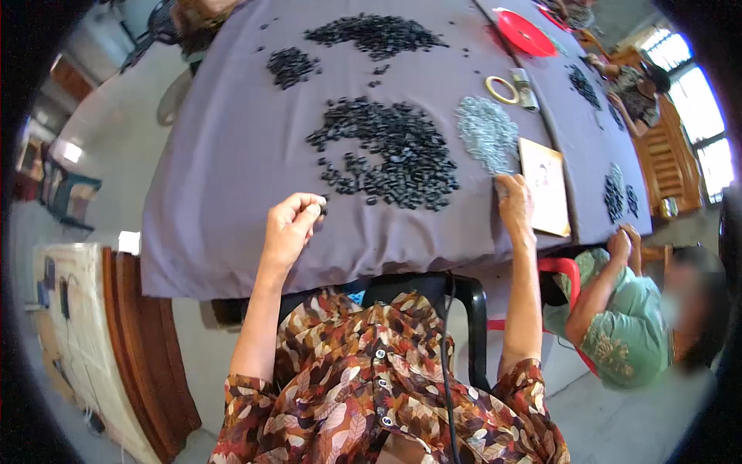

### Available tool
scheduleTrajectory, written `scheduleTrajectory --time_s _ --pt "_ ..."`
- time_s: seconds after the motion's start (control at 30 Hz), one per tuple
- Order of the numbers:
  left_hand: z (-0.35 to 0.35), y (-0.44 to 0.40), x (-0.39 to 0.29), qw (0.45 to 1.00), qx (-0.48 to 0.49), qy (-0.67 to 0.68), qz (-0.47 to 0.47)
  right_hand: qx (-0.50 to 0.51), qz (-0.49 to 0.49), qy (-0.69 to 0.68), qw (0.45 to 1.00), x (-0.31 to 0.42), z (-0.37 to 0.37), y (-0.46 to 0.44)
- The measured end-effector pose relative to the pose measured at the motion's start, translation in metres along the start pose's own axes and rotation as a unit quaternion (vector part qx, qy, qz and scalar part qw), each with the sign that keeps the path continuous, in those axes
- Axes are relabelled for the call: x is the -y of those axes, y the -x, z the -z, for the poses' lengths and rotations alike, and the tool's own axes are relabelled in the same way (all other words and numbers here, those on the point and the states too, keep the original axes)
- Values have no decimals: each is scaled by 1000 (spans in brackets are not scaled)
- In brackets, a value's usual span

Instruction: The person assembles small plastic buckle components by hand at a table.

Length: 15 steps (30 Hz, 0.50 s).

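Note:
Between thumb and fingers, my left hand (292, 224) pinches a small black piece (323, 207), just off the lower left edge of a large pile of black pieces (394, 151) on the purple cloth (232, 170). My right hand (513, 203) is closed at the near edge of a pile of small clear, silvery pieces (485, 133), left of a flat board with a picture (544, 185). Its fingertips hide whatever they hold.
Further back lie two more black piles (375, 35), (293, 67). A yellow tape roll (502, 90), a small bottle (524, 89) and a red plate (526, 32) stand right. A person in green (622, 325) sits at the right; others sit around the table.

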<state>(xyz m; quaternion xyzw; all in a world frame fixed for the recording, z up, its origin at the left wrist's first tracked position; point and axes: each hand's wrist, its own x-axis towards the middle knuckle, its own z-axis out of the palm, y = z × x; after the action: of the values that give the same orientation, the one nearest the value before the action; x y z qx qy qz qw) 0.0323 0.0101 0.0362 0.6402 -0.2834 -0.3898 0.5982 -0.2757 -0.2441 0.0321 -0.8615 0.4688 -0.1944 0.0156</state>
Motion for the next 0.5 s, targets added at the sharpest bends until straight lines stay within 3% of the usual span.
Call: scheduleTrajectory --time_s 0.13,0.27,0.37,0.5 --pt "34 -8 15 976 -97 -165 -107 -3 0 -17 1000 1 -1 -6" --pt "47 -10 12 895 -144 -375 -193 -27 41 -28 998 -15 -13 -3" --pt "46 -9 8 878 -140 -430 -156 -26 17 -33 999 3 -10 8" --pt "44 -8 0 859 -208 -437 -168 -45 -69 -134 988 29 -7 16"
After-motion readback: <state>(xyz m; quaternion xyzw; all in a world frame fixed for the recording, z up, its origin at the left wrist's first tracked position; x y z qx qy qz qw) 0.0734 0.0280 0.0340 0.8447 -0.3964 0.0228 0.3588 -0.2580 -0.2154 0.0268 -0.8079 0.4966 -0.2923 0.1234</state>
